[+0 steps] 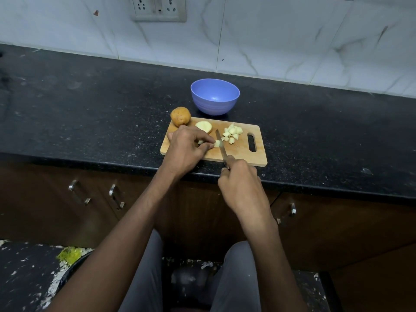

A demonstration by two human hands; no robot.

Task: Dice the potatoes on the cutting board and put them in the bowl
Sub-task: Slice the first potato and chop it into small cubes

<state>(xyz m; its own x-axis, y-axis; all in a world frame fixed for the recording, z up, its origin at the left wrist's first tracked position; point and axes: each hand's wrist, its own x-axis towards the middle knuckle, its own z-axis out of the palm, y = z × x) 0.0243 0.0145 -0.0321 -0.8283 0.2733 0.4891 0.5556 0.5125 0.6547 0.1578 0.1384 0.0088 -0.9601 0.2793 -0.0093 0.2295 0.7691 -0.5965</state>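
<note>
Head view: person stands at a dark speckled surface [90, 113], both forearms reaching forward and down to a wooden cutting board [240, 154] at the near edge.
Left hand [186, 147]: back of hand up, wrist bent slightly, fingers [208, 140] curled and pinching a pale potato strip [217, 144] against the board.
Right hand [240, 179]: closed round the handle of a knife [220, 145], handle hidden in the fist; forefinger lies toward the blade. Blade runs away from the person, standing on the strip just right of the left fingertips.
Diced pieces [231, 134]: small loose heap on the board, right of the blade, near the handle slot.
Potato half [203, 126]: cut face up, on the board behind the left hand.
Whole potato [180, 116]: unpeeled, at the board's far left corner, partly overhanging it.
Bowl [215, 96]: blue, on the surface just behind the board; no potato seen inside.
Below: brown cabinet doors with metal handles [117, 197]; grey trouser legs.
</note>
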